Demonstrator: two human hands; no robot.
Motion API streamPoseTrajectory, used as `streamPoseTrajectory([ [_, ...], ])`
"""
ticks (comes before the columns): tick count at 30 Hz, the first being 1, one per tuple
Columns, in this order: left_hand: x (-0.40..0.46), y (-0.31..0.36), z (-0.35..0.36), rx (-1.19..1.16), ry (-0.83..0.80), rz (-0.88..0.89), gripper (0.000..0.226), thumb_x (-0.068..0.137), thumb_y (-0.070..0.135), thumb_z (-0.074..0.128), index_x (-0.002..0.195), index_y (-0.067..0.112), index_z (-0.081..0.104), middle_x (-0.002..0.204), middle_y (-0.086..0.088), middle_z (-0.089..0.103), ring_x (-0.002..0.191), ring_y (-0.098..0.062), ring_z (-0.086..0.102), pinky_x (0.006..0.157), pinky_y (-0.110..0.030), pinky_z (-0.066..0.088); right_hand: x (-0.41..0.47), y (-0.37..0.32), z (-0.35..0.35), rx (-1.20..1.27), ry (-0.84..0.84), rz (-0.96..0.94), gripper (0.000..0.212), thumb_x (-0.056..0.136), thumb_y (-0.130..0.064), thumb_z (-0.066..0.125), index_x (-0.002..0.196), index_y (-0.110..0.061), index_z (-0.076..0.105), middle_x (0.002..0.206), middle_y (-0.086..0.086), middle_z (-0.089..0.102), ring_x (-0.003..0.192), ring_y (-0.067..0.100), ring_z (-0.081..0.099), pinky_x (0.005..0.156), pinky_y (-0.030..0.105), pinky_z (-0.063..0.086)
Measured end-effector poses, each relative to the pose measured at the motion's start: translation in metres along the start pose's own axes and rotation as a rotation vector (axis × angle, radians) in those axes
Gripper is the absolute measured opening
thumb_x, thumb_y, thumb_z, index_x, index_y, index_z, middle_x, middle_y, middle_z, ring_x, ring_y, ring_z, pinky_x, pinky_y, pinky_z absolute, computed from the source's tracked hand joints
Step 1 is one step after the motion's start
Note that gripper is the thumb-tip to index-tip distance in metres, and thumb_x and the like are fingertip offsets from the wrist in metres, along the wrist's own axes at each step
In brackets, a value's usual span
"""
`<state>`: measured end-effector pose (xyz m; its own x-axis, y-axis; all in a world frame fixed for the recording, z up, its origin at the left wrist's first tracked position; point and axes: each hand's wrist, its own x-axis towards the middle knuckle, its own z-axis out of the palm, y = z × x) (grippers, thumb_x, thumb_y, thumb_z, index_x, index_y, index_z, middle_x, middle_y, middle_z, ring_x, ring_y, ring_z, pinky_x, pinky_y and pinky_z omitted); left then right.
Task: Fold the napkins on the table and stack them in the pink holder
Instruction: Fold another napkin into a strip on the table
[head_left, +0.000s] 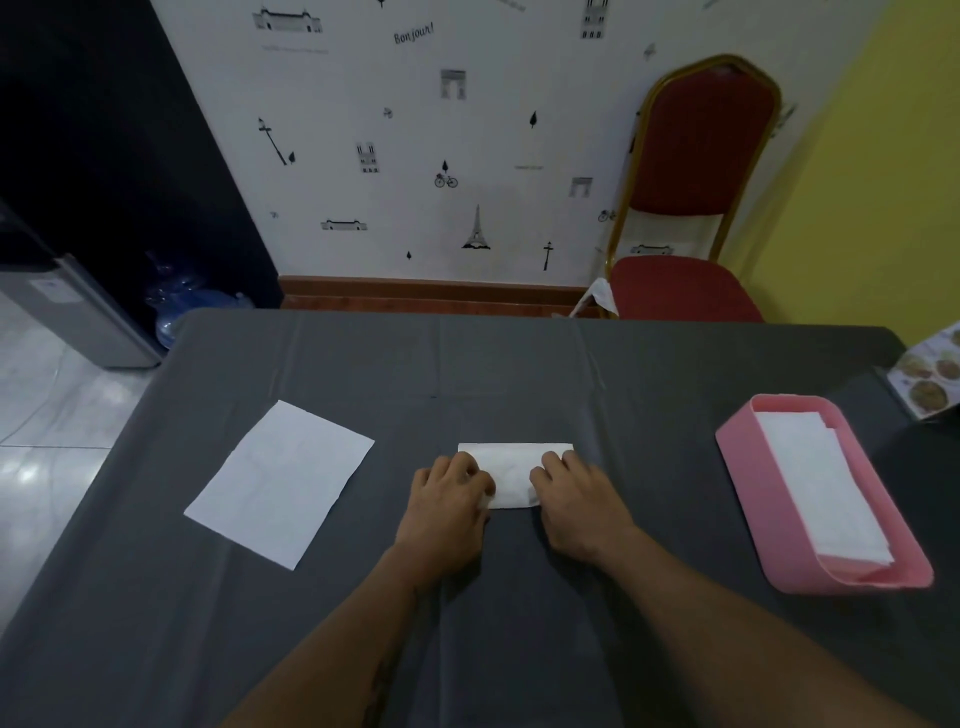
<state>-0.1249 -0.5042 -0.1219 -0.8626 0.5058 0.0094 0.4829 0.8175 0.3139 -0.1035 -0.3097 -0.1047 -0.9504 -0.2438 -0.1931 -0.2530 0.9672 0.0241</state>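
Folded napkin (514, 470): white, a narrow horizontal strip lying flat at the centre of the table (519, 364), its two near corners covered — one by each hand. Unfolded napkin (280, 480): white, a single flat sheet, set at a slant well to the left. Pink holder (748, 499): open rectangular tray at the right, angled, with a stack of folded white napkins (821, 483) lying inside — edges slightly uneven.

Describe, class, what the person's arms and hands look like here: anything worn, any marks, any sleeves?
Both forearms are bare up to the bottom edge of the picture; no sleeves show. The left hand and right hand wear no gloves, and no rings, watch or bracelets are visible. A dark marking, possibly a tattoo, runs along the left forearm; it is too dim to read.
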Motion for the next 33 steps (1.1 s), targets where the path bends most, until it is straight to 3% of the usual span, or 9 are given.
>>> streamPoseTrajectory([
  [7,0.004,0.0,0.006,0.032,0.038,-0.06,0.016,0.085,0.031,0.057,0.099,0.024,0.061,0.105,0.003,0.053,0.093,-0.021,0.049,0.081,-0.034,0.041,-0.005,0.009,-0.001,0.253,0.064,0.069,0.015,0.087,-0.02,0.049,0.1,-0.015,0.051,0.107,0.002,0.052,0.098,0.024,0.05,0.073,0.032,0.042],
  [10,0.008,-0.003,0.008,0.056,0.062,-0.051,0.011,0.087,0.03,0.054,0.09,0.022,0.06,0.1,0.001,0.052,0.086,-0.023,0.05,0.075,-0.036,0.043,-0.011,0.017,0.001,0.324,0.058,0.061,0.022,0.081,-0.026,0.056,0.101,-0.019,0.05,0.104,-0.003,0.048,0.094,0.019,0.047,0.075,0.031,0.046],
  [14,0.012,-0.001,0.005,0.011,0.073,-0.009,0.015,0.09,0.032,0.044,0.095,0.023,0.055,0.102,0.003,0.05,0.087,-0.02,0.045,0.079,-0.036,0.041,-0.016,0.012,0.004,0.288,0.11,0.083,0.034,0.078,-0.038,0.062,0.103,-0.021,0.047,0.104,-0.003,0.044,0.091,0.018,0.043,0.076,0.033,0.045],
  [18,0.013,0.003,-0.006,-0.036,0.134,0.016,0.011,0.09,0.031,0.044,0.093,0.024,0.053,0.1,0.005,0.049,0.084,-0.016,0.044,0.077,-0.033,0.04,-0.01,-0.001,0.006,0.24,0.255,0.147,0.018,0.079,-0.023,0.064,0.088,-0.017,0.05,0.092,0.001,0.051,0.081,0.022,0.047,0.067,0.033,0.04],
  [21,0.01,0.003,-0.011,-0.041,0.104,0.019,0.017,0.084,0.033,0.05,0.099,0.027,0.051,0.107,0.006,0.049,0.093,-0.017,0.046,0.084,-0.034,0.039,-0.008,-0.002,0.004,0.272,0.312,0.173,0.015,0.078,-0.013,0.063,0.083,-0.016,0.05,0.082,0.003,0.056,0.073,0.023,0.051,0.064,0.03,0.034],
  [24,0.01,0.008,-0.013,-0.026,0.034,0.067,0.033,0.078,0.039,0.053,0.109,0.031,0.047,0.115,0.008,0.045,0.105,-0.013,0.042,0.093,-0.031,0.033,-0.014,-0.001,-0.003,0.307,0.296,0.141,0.015,0.08,-0.015,0.062,0.086,-0.019,0.049,0.085,0.001,0.057,0.074,0.019,0.05,0.067,0.028,0.035],
  [29,0.024,0.029,-0.018,-0.089,0.117,0.053,0.014,0.075,0.02,0.059,0.086,0.027,0.054,0.097,0.007,0.052,0.09,-0.017,0.049,0.079,-0.03,0.037,-0.04,0.005,-0.015,0.437,0.172,0.053,0.021,0.08,-0.027,0.062,0.092,-0.028,0.045,0.094,-0.008,0.047,0.083,0.011,0.045,0.073,0.026,0.042],
  [33,0.041,0.056,-0.028,-0.253,0.178,0.037,0.025,0.069,0.002,0.057,0.078,0.025,0.055,0.088,0.013,0.051,0.089,-0.014,0.047,0.079,-0.031,0.037,-0.058,0.035,-0.02,0.933,0.003,0.357,0.033,0.082,-0.033,0.061,0.113,-0.03,0.05,0.119,-0.004,0.05,0.111,0.016,0.05,0.092,0.035,0.048],
])
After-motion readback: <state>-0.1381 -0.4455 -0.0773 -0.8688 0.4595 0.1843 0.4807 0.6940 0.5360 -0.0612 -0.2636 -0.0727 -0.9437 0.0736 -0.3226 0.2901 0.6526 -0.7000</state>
